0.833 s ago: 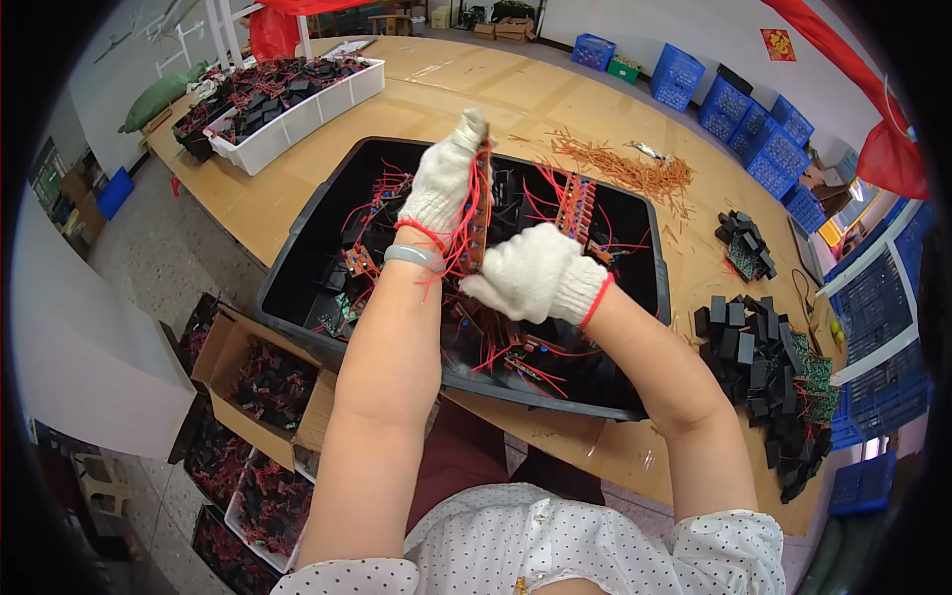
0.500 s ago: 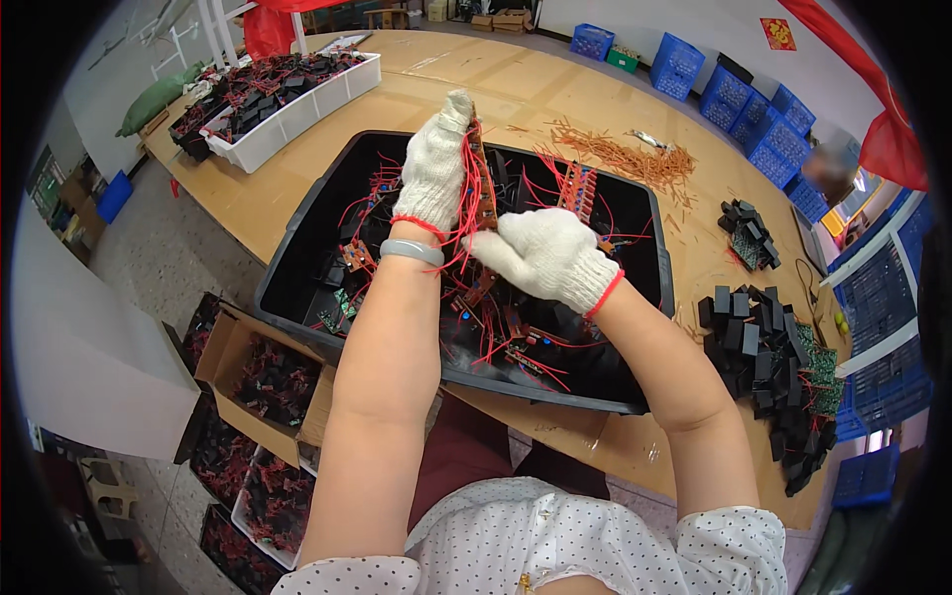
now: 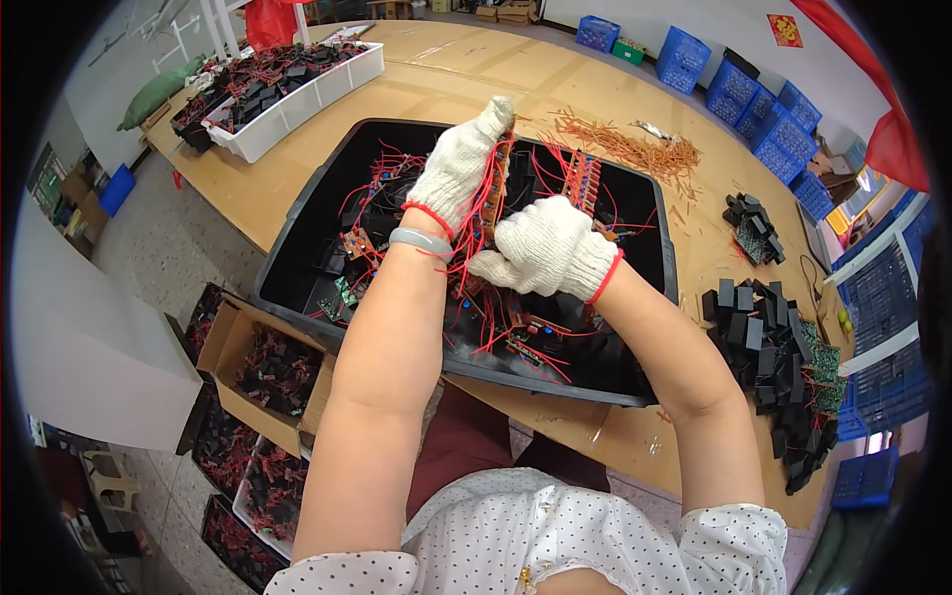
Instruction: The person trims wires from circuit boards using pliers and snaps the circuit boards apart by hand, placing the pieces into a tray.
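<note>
My left hand [image 3: 461, 164], in a white knit glove with a red cuff, is closed around a long brown circuit board strip [image 3: 492, 203] and holds it on edge above a black bin [image 3: 297, 233]. Red wires [image 3: 476, 223] hang from the strip along the palm and past the wrist. My right hand [image 3: 550, 248], gloved likewise, is curled at the strip's near end, thumb and fingers pressed together there; its exact grip is partly hidden. Another board strip with red wires [image 3: 581, 181] stands in the bin beyond my right hand. Loose boards [image 3: 540, 327] lie in the bin's bottom.
Thin brown scraps [image 3: 645, 149] lie behind the bin. Black box-shaped parts with green boards [image 3: 769, 337] are heaped at the right, with a smaller pile [image 3: 754, 230] beyond. A white tray [image 3: 297, 117] of wired parts stands far left. An open carton [image 3: 233, 372] sits lower left.
My left hand and the board strip have shifted slightly right, tilting more to the right. My right hand has turned a little, its fingers curled more tightly near the strip's end.
</note>
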### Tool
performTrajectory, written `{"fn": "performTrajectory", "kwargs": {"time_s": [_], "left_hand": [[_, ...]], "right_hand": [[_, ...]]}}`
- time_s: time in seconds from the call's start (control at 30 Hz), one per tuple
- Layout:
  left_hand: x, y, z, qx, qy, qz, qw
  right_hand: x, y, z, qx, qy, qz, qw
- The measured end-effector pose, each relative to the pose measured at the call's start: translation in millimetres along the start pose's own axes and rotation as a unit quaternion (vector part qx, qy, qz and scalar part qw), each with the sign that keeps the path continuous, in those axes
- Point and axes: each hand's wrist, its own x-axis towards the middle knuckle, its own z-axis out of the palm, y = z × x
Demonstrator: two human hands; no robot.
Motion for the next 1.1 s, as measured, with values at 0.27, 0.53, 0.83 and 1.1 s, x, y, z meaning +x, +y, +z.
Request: {"fn": "performTrajectory", "kwargs": {"time_s": [0.27,0.53,0.83,1.1], "left_hand": [[15,-5,-7,-0.006,0.065,-0.001,0.998],[45,-34,-15,-0.126,0.131,0.064,0.981],[11,-12,8,0.033,-0.026,0.103,0.994],[6,0,-13,0.01,-0.178,-0.03,0.983]], "right_hand": [[-1,0,21,0.176,0.12,0.098,0.972],[1,8,25,0.276,0.148,0.167,0.935],[-8,29,14,0.323,0.134,0.22,0.911],[-11,28,15,0.333,0.17,0.179,0.91]]}}
